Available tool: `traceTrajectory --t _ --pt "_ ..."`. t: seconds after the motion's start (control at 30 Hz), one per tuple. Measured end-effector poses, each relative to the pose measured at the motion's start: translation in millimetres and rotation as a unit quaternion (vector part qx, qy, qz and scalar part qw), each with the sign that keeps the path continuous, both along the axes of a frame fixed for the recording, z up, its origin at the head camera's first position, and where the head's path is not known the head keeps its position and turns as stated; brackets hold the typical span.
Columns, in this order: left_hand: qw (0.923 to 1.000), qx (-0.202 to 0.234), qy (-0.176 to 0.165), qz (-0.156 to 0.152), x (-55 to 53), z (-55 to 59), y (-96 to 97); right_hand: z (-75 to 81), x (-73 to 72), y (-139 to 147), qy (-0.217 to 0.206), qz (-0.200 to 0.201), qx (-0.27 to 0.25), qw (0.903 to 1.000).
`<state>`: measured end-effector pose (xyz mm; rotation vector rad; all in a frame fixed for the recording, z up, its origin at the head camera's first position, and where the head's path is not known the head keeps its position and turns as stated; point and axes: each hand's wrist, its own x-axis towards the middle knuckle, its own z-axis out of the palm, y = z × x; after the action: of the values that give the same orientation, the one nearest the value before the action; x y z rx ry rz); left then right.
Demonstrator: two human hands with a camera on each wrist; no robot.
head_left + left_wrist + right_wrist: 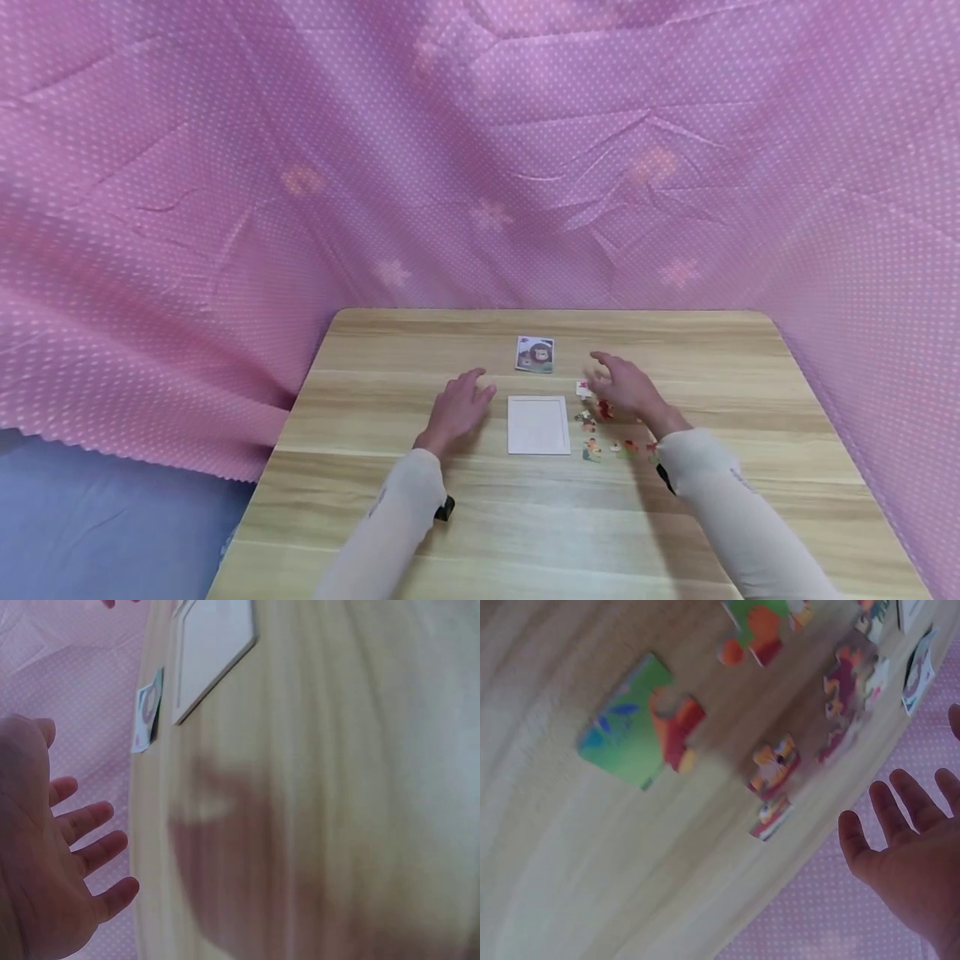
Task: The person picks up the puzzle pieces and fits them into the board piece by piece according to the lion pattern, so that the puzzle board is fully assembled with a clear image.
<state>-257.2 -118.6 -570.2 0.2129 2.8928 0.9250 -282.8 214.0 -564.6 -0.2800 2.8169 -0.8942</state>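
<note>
My left hand (460,408) hovers over the table left of a white, shallow-rimmed puzzle frame (538,426). In the left wrist view its fingers (86,822) are spread and nothing lies in the palm. My right hand (624,385) is raised above the puzzle pieces at the frame's right, likewise holding nothing, its fingers (889,812) apart in the right wrist view. Below it lie several loose jigsaw pieces, among them a green and orange corner piece (634,724), an orange and red piece (774,765) and a white piece with a pink mark (582,389).
A small square picture card with a lion (535,354) lies beyond the frame, toward the table's far edge. The wooden table (360,500) meets a pink dotted cloth (495,167) at the back and sides. Blue fabric (112,517) shows at lower left.
</note>
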Motion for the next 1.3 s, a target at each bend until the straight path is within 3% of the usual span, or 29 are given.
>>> traceTrajectory --t 0.23,0.5,0.87,1.1,1.3 --pt "0.9999 -0.006 -0.001 -0.011 13.7 -10.2 0.9 -6.8 4.0 -3 -0.001 0.005 0.003 1.0000" --pt "0.9998 -0.013 -0.012 -0.011 22.2 -18.4 3.0 -12.2 5.9 -6 0.032 0.014 0.000 0.9994" --pt "0.9974 -0.050 0.000 -0.052 29.6 -38.8 10.5 -22.2 3.9 -8 0.055 0.021 0.018 0.9981" --pt "0.9957 -0.061 0.001 -0.070 30.6 -41.4 14.6 -27.9 -0.8 -9 0.077 0.029 0.037 0.9959" --pt "0.9910 -0.098 0.009 -0.091 30.6 -43.7 15.7 -34.4 -5.9 -11 0.079 0.028 0.054 0.9951"
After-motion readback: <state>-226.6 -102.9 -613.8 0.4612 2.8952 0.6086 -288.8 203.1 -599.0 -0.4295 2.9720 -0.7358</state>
